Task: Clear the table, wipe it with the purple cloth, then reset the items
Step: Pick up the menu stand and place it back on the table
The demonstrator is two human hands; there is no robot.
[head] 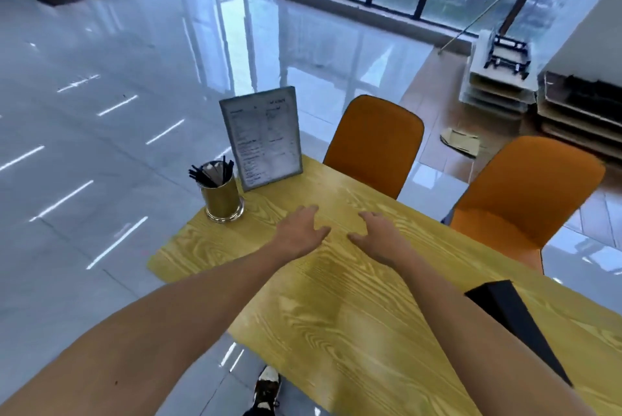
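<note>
Head view looks down on a yellow wood-grain table (336,314) set on a glossy tiled floor (101,112). At about ten o'clock from the hands, near the table's far left corner, stands a gold cup (223,202) filled with black straws (210,171); just beside it at eleven o'clock a framed menu stand (264,138) sits upright, tilted slightly back. The left hand (299,230) is held low over the tabletop with fingers spread wide and nothing in its grasp; whether the palm touches the wood cannot be told. Just to its right, apart from it by a narrow gap, the right hand (380,235) is likewise spread open and empty, fingers pointing toward twelve o'clock. Both bare forearms reach in from six o'clock. At one o'clock an orange chair (373,146) is tucked against the far edge, and at two o'clock a second orange chair (525,193) stands next to it. At four o'clock a dark flat object (515,318) lies on the table edge. The purple cloth does not appear anywhere in the frame.
</note>
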